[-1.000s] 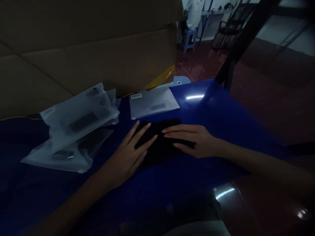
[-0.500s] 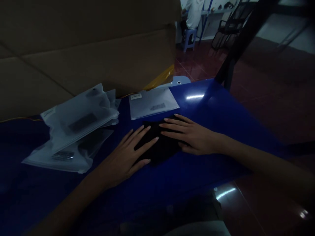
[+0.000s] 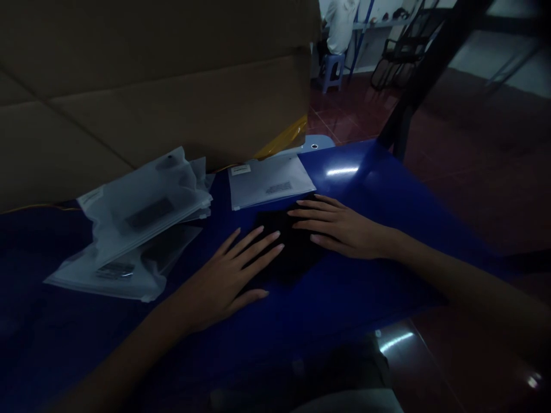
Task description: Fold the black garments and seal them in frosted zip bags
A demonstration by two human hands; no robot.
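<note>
**Blue table [image 3: 370, 192]: left hand [image 3: 224, 287] and right hand [image 3: 344, 229] spreading over black cloth [image 3: 288, 246]**

The blue table is standing on a red tile floor [image 3: 482, 172], and the black cloth is lying on it, between the hands. The left hand is resting flat, its fingers [image 3: 258, 244] fanned apart with their tips reaching the cloth's near edge. The right hand is lying flat too, fingers [image 3: 314, 212] spread across the cloth's far side, pinching nothing. Left of the cloth, frosted zip bags [image 3: 138, 218] are sitting in a loose pile. Beyond it, a white packet [image 3: 269, 182] is lying flat, just before a cardboard box [image 3: 150, 86]. Far past the table, a co-worker [image 3: 340, 23] is sitting on a blue stool [image 3: 331, 71].
</note>
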